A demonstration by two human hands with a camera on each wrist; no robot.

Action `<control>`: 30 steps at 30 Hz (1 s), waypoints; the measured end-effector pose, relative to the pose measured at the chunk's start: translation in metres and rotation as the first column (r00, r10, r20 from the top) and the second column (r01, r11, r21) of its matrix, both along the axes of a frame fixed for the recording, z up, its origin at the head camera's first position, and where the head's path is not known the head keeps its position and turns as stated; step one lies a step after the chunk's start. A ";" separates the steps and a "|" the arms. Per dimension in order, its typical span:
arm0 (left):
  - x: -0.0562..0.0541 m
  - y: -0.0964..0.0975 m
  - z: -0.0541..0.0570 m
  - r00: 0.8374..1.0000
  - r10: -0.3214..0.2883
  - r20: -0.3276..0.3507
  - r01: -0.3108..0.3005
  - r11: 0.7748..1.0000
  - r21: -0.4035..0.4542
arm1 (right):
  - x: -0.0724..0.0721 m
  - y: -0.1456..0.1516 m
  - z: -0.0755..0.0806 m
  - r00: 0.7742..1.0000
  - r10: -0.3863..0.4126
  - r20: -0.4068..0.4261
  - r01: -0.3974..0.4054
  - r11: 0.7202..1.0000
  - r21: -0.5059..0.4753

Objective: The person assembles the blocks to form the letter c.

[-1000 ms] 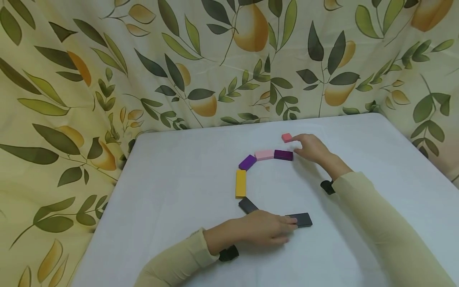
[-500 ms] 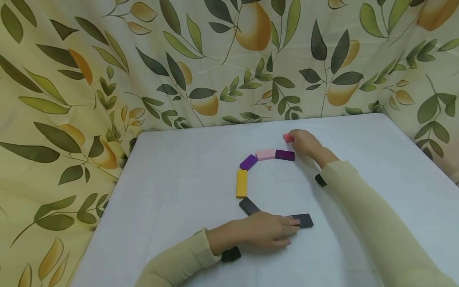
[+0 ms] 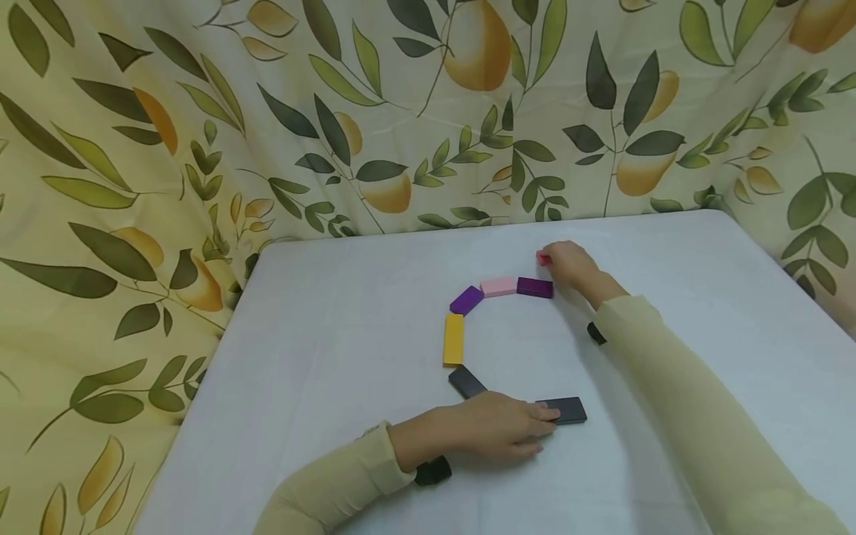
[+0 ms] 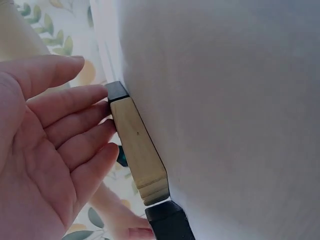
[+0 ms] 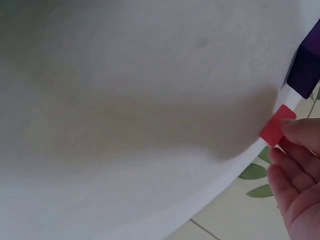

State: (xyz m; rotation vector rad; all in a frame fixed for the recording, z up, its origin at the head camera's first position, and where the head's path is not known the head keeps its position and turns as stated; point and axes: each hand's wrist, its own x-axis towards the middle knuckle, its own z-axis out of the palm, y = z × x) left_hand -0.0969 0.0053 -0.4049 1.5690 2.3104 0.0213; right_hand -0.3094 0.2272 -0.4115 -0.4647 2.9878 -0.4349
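Observation:
In the head view my right hand (image 3: 571, 267) pinches a small coral-red block (image 3: 542, 258) behind the dark purple block (image 3: 535, 287). The right wrist view shows the thumb on one face of this red block (image 5: 272, 131). My left hand (image 3: 495, 425) lies over the near part of the curved row, its fingertips on the black block (image 3: 570, 410). In the left wrist view, straight fingers touch or nearly touch a bare-wood block (image 4: 137, 140) between two dark ones; the head view hides this wooden block under the hand.
The curve continues through a dark grey block (image 3: 466, 381), a yellow block (image 3: 453, 340), a violet block (image 3: 467, 299) and a pink block (image 3: 498, 287). They stand on a white-covered table (image 3: 334, 334). A leaf-and-fruit patterned curtain (image 3: 388, 134) hangs behind and at the left.
My right hand has gone from touching the red block with a fingertip to pinching it, covering more of it. The left hand stays in place. The head view has shifted slightly.

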 end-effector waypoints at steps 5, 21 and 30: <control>0.000 0.003 0.002 1.000 0.003 -0.009 -0.003 1.000 -0.009 | 0.019 0.012 0.011 1.000 -0.009 0.000 0.009 1.000 0.012; 0.000 0.007 0.002 1.000 -0.021 0.004 0.020 0.999 0.036 | 0.058 0.044 0.021 0.999 0.006 0.033 -0.008 0.997 0.077; 0.000 0.005 0.001 1.000 -0.016 0.018 0.016 0.999 0.031 | 0.077 0.045 0.024 0.998 -0.008 0.065 0.003 0.997 0.072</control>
